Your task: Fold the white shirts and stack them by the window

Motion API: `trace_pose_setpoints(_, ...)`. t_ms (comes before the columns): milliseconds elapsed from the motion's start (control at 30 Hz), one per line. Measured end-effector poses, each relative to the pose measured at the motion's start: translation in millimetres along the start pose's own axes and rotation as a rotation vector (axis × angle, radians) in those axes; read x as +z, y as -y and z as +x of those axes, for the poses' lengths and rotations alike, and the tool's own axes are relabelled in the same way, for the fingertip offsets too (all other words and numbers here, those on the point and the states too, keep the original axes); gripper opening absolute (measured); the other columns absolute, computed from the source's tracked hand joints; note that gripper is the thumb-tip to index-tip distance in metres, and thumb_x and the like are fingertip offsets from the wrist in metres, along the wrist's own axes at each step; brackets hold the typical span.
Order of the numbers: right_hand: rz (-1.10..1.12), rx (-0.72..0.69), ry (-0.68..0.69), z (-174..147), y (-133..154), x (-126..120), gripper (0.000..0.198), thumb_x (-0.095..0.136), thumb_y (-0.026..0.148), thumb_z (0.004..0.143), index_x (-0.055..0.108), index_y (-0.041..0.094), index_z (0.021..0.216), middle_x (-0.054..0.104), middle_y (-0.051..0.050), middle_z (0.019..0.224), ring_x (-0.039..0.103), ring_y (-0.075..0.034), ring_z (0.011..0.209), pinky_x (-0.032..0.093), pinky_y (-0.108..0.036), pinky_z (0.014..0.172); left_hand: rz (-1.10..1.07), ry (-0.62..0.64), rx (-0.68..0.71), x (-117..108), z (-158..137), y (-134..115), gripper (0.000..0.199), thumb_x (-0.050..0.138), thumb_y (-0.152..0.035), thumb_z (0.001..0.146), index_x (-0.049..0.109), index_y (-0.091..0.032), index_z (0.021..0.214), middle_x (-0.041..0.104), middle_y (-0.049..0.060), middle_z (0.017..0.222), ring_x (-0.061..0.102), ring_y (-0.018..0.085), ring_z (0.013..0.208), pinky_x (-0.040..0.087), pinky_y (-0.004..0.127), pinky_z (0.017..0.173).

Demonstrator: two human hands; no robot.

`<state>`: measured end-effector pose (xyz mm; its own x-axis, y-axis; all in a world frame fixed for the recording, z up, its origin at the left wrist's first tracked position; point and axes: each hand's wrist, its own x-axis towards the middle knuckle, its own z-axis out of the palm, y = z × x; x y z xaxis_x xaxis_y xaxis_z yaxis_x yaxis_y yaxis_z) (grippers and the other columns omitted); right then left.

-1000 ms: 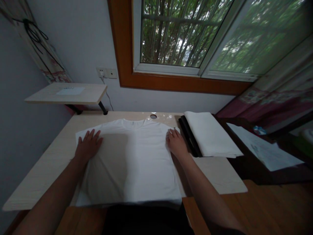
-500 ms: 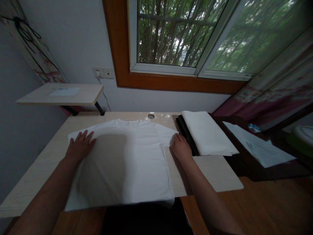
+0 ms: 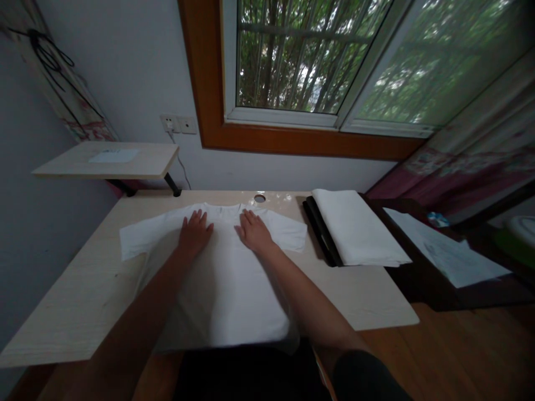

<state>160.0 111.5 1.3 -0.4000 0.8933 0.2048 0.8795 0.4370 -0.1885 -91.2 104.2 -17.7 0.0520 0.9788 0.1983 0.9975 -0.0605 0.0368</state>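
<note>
A white T-shirt (image 3: 225,284) lies spread on the pale wooden desk (image 3: 79,295), its collar towards the window and its hem hanging over the front edge. My left hand (image 3: 195,231) rests flat on the shirt just left of the collar, fingers apart. On the other side of the collar, my right hand (image 3: 253,231) lies flat with its fingers stretched out over the shoulder. Both sleeves stick out to the sides. My forearms cover parts of the shirt's lower body.
Right of the shirt, a folded white cloth (image 3: 359,228) lies over a black folded item (image 3: 321,234). A raised shelf (image 3: 146,161) stands at the back left. Papers (image 3: 447,250) lie on a dark surface beyond the desk's right edge. A round cable hole (image 3: 259,198) is near the wall.
Both hands have moved inward from the sleeves to either side of the collar. My right hand has let go of the right sleeve. The left sleeve now shows in full.
</note>
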Motion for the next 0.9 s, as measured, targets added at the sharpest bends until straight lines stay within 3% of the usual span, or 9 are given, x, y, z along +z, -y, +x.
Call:
trace_pose_setpoints(100,-0.006,0.003,0.014,15,7,15,0.061,0.04,0.049,0.106,0.042,0.012,0.155,0.032,-0.016,0.166,0.028,-0.03,0.155,0.023,-0.05,0.126,-0.027,-0.037,-0.065,7,8,-8,0.067,0.031,-0.048,0.102,0.035,-0.012,0.159,0.032,0.016,0.166,0.028,0.03,0.155,0.018,0.055,0.126)
trace_pose_setpoints(233,-0.016,0.029,-0.005,25,-13,19,0.06,0.039,0.049,0.106,0.042,0.016,0.156,0.03,-0.014,0.167,0.027,-0.028,0.156,0.021,-0.05,0.126,-0.054,-0.029,-0.115,7,18,6,0.075,0.028,-0.054,0.102,0.021,-0.012,0.163,0.027,0.014,0.168,0.025,0.027,0.157,0.018,0.054,0.127)
trace_pose_setpoints(433,-0.052,0.043,-0.015,29,-56,12,0.062,0.038,0.049,0.107,0.041,0.012,0.156,0.03,-0.016,0.166,0.029,-0.028,0.155,0.021,-0.049,0.126,-0.028,0.063,-0.143,10,29,28,0.074,0.018,-0.059,0.102,0.031,-0.016,0.161,0.023,0.011,0.17,0.019,0.027,0.158,0.015,0.056,0.127)
trace_pose_setpoints(700,-0.074,0.13,0.022,27,-106,2,0.061,0.037,0.046,0.107,0.04,0.012,0.157,0.031,-0.015,0.166,0.029,-0.03,0.155,0.023,-0.052,0.125,-0.022,0.081,-0.155,7,28,25,0.076,0.016,-0.06,0.102,0.028,-0.015,0.162,0.019,0.011,0.171,0.015,0.029,0.159,0.014,0.059,0.127)
trace_pose_setpoints(900,-0.008,0.153,-0.115,9,-112,-7,0.057,0.028,0.037,0.108,0.041,0.009,0.156,0.036,-0.016,0.164,0.031,-0.028,0.154,0.026,-0.048,0.125,-0.04,0.089,-0.168,6,29,25,0.076,0.017,-0.06,0.102,0.027,-0.016,0.162,0.018,0.009,0.171,0.015,0.028,0.159,0.012,0.06,0.127)
